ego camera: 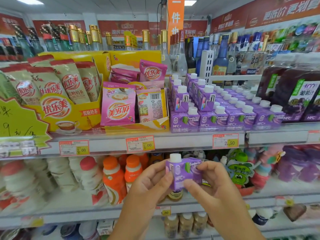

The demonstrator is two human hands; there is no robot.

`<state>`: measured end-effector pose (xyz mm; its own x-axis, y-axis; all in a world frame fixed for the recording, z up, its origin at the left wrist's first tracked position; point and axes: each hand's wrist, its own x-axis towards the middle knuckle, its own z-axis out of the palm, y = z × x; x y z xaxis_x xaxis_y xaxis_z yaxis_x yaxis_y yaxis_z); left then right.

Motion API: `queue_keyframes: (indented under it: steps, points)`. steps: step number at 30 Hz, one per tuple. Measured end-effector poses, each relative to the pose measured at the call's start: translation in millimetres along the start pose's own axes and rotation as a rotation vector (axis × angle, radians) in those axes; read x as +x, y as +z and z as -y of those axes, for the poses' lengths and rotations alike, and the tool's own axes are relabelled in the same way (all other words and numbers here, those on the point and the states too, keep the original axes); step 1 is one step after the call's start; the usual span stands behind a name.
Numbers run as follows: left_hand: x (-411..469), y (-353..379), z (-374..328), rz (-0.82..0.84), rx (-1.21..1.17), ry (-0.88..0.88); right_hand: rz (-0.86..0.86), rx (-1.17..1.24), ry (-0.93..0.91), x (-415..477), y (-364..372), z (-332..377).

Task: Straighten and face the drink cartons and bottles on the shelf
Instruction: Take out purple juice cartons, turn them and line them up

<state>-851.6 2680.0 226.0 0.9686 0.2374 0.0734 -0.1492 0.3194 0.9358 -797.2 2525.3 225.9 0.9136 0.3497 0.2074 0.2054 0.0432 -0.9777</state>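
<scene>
Item: purple carton [184, 172], white cap up, long axis near upright, printed face toward the wearer. Location: held off the shelf [181, 142], between the fingertips. Left hand [149, 184]: fingers curled against its left side. Right hand [213, 186]: thumb and forefinger pinching its right edge. Shelved purple cartons [214, 118]: above and beyond the fingertips, slightly rightward; right hand judged nearer.

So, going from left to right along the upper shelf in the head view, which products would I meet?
Beige milk tea sachets → pink sachets → purple juice cartons → dark grape juice bottles.
</scene>
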Motion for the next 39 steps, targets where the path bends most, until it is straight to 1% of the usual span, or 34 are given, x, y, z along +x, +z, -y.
queue_keyframes:
  steps: [5,8,10,12,14,17,18,21,26,32,36,39]
  points:
    - [-1,5,4,-0.011,0.062,0.053,0.019,-0.037,0.045,-2,6,5]
    - [2,5,5,-0.033,0.176,0.077,0.071,0.077,0.081,-3,3,6]
    - [5,2,6,-0.005,0.225,0.021,0.148,0.190,0.102,-7,5,8]
    - [5,3,7,0.062,0.218,-0.044,0.195,0.251,0.114,-10,5,9]
    - [4,5,8,0.085,0.214,-0.064,0.213,0.184,0.096,-12,4,7]
    - [3,6,13,0.049,0.189,-0.044,0.185,-0.073,-0.009,-11,0,4]
    - [3,7,13,0.035,0.179,-0.030,0.183,-0.108,-0.025,-10,-2,4]
    - [2,7,10,0.019,0.202,0.011,0.178,-0.131,-0.027,-9,-11,2]
    - [2,0,7,0.079,0.289,0.070,0.182,-0.111,-0.045,-6,-32,0]
    - [3,2,10,0.094,0.343,0.129,0.206,-0.115,-0.043,-5,-39,1]
    - [3,6,8,0.105,0.382,0.136,0.237,-0.219,-0.091,-5,-46,8]
    - [5,9,7,0.095,0.425,0.162,0.245,-0.329,-0.142,3,-60,27]
